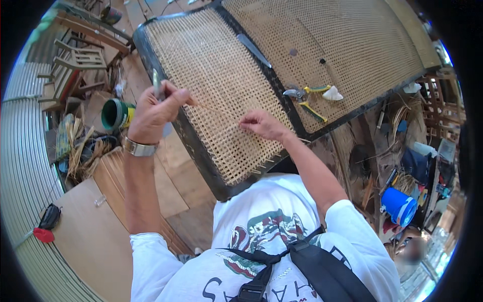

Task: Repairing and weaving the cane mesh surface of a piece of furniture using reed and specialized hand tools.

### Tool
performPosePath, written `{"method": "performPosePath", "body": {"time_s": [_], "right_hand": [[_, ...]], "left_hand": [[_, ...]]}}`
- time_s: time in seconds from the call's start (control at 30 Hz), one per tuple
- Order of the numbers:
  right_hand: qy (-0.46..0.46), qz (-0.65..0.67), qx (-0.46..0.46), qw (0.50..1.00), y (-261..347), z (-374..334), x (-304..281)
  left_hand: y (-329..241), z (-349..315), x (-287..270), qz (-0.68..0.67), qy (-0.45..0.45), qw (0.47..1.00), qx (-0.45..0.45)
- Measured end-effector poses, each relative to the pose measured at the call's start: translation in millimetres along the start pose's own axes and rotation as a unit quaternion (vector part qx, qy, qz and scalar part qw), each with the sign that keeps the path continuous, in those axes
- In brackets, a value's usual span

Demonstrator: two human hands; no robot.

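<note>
A woven cane panel point(201, 55) in a dark frame lies before me, its strands crossing in an open mesh. Over its left edge my left hand point(158, 113) is closed, with a slim pale tool point(156, 83) sticking up from the fist; its kind is unclear. A thin cane strand point(207, 106) runs from those fingertips across the mesh toward the right. My right hand point(261, 125) is pinched low over the weave at the strand's other end; the fingertips' exact grip is partly hidden. Loose cane ends stick out along the panel's near edge.
Beyond the dark middle bar, pruning shears point(307, 103), a white lump point(332, 94) and a knife blade point(254, 51) lie on the panel. A green bucket point(116, 115) and wooden chair point(80, 58) stand left; a blue bucket point(399, 207) is at right.
</note>
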State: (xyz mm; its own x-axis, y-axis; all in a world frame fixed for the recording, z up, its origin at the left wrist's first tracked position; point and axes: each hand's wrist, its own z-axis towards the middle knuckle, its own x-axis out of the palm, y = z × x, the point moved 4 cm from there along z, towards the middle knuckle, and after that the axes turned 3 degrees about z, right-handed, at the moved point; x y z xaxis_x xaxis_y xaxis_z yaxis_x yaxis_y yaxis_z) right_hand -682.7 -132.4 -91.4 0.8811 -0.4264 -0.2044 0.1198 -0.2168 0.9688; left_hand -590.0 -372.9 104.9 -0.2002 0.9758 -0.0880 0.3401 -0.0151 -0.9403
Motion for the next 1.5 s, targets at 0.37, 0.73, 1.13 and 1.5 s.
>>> {"method": "performPosePath", "body": {"time_s": [0.37,0.73,1.13,1.5], "right_hand": [[-0.132,0.652,0.011,0.747,3,-42,-58],[-0.066,0.303,0.23,0.922,-16,-50,-61],[-0.065,-0.055,0.164,0.983,-12,-36,-45],[-0.103,-0.081,0.178,0.975,2,-38,-53]], "left_hand": [[83,10,33,0.462,-0.036,0.879,-0.114],[124,23,97,0.518,0.072,0.847,-0.094],[129,39,110,0.488,0.179,0.839,-0.161],[118,69,127,0.554,0.291,0.753,-0.206]]}}
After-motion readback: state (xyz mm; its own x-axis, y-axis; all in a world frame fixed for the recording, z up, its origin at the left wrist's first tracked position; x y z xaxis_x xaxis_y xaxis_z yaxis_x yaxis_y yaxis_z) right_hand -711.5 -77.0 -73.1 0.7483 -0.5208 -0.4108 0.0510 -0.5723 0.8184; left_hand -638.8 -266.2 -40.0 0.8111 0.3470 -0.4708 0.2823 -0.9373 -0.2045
